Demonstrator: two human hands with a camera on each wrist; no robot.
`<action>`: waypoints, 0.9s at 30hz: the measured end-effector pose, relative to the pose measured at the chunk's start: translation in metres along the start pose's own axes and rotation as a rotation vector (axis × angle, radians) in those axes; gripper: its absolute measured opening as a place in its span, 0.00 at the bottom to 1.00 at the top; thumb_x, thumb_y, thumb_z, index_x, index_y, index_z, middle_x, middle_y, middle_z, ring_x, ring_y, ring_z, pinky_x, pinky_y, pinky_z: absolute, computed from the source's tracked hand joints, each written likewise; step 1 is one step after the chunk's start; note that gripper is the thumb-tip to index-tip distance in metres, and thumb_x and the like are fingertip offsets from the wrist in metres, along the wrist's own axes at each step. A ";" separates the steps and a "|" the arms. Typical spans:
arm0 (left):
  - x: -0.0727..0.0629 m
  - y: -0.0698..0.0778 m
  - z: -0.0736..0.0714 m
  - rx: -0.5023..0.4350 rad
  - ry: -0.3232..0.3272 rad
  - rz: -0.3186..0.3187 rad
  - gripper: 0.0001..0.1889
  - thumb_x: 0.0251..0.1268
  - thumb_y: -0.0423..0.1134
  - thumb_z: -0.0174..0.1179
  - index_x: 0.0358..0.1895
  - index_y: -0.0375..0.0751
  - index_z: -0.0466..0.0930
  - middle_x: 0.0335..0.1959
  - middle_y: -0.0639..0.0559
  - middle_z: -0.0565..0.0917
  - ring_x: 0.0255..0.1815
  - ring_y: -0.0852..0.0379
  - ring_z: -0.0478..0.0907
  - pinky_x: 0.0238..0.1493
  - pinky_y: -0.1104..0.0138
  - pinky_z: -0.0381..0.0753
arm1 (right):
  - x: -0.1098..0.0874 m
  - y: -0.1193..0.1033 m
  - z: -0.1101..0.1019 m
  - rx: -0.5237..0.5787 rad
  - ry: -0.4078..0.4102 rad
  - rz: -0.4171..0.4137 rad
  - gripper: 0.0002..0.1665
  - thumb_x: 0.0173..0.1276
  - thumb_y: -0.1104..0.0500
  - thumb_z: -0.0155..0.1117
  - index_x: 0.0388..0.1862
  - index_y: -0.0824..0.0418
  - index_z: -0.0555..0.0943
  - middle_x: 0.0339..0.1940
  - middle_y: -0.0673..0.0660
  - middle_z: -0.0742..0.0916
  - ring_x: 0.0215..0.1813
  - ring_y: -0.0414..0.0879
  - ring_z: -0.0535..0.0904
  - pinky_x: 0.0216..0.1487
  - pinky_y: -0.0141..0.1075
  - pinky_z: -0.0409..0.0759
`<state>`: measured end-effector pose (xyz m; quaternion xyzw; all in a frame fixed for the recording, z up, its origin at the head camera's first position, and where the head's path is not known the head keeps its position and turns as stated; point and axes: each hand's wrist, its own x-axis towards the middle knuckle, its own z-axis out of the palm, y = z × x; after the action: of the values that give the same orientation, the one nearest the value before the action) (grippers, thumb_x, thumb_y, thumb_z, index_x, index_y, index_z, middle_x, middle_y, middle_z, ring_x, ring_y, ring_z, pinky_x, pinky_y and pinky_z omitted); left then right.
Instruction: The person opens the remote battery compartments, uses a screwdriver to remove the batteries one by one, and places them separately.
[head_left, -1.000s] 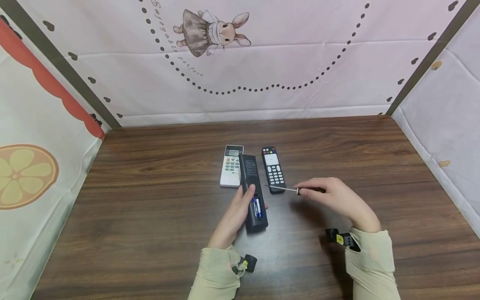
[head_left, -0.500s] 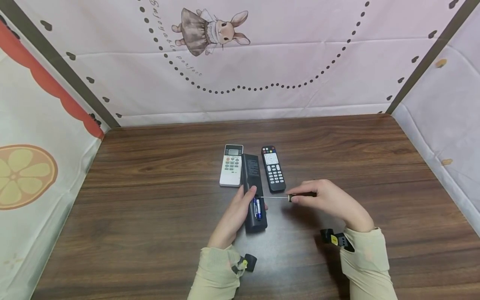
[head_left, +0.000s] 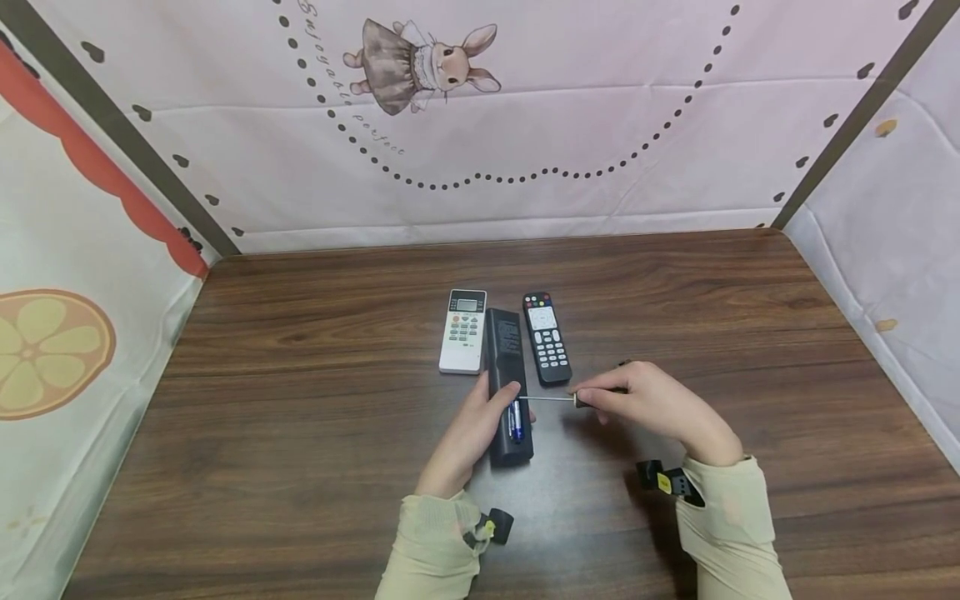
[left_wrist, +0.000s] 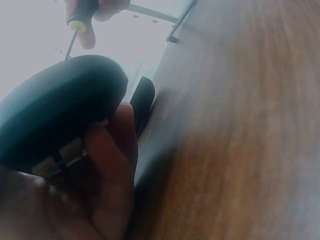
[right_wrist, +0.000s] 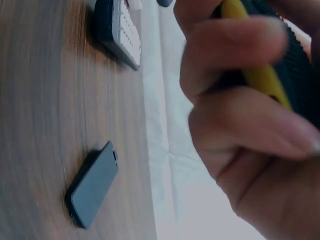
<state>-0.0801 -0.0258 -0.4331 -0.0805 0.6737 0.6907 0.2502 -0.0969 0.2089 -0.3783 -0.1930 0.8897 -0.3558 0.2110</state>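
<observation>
Levering at the batteries is, by judgement, the step in hand; contents listed by hand.

Left hand: holding a dark remote back side up, thumb laid over the top of its uncovered battery bay, fingers wrapped underneath; the left wrist view shows it raised off the counter.

Batteries: blue and silver, seated in the bay just below the left thumb; upper ends partly hidden by it.

Right hand: pinching a thin screwdriver, dark handle with yellow, shaft pointing level toward the left hand. Tip at the bay, just beside the left thumb; whether it touches a battery cannot be told.

White remote: beyond the left hand, on its outer side, buttons up.

Black remote: beyond and between the two hands, buttons up.

Dark flat piece: on the counter near the right hand, seen in the right wrist view; possibly the bay's cover.

Next move, by judgement: calls for a firm left hold, the tip set under a battery's end, and a small upward pry by the right hand. Risk: the tip slipping into the thumb.
</observation>
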 end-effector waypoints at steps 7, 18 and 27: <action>-0.001 0.002 -0.001 0.021 0.001 0.005 0.24 0.66 0.50 0.45 0.63 0.49 0.56 0.34 0.43 0.81 0.34 0.52 0.78 0.33 0.62 0.76 | 0.002 -0.011 0.002 -0.054 0.072 0.013 0.20 0.60 0.41 0.57 0.46 0.50 0.78 0.31 0.44 0.81 0.32 0.40 0.75 0.33 0.37 0.72; -0.014 0.019 0.001 -0.009 0.003 -0.002 0.22 0.69 0.44 0.41 0.63 0.43 0.54 0.35 0.39 0.80 0.33 0.52 0.78 0.32 0.62 0.77 | -0.002 -0.007 -0.001 -0.019 0.179 -0.083 0.10 0.55 0.51 0.66 0.36 0.43 0.77 0.36 0.40 0.80 0.38 0.39 0.75 0.40 0.38 0.73; -0.001 0.001 -0.002 0.005 -0.019 0.002 0.27 0.67 0.52 0.44 0.65 0.49 0.50 0.35 0.42 0.79 0.34 0.51 0.78 0.33 0.61 0.77 | 0.000 -0.013 0.003 -0.088 0.285 -0.181 0.05 0.54 0.50 0.67 0.30 0.42 0.80 0.31 0.36 0.80 0.37 0.32 0.76 0.39 0.34 0.74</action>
<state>-0.0797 -0.0276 -0.4320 -0.0729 0.6732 0.6899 0.2560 -0.0933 0.1983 -0.3706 -0.2289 0.9043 -0.3581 0.0409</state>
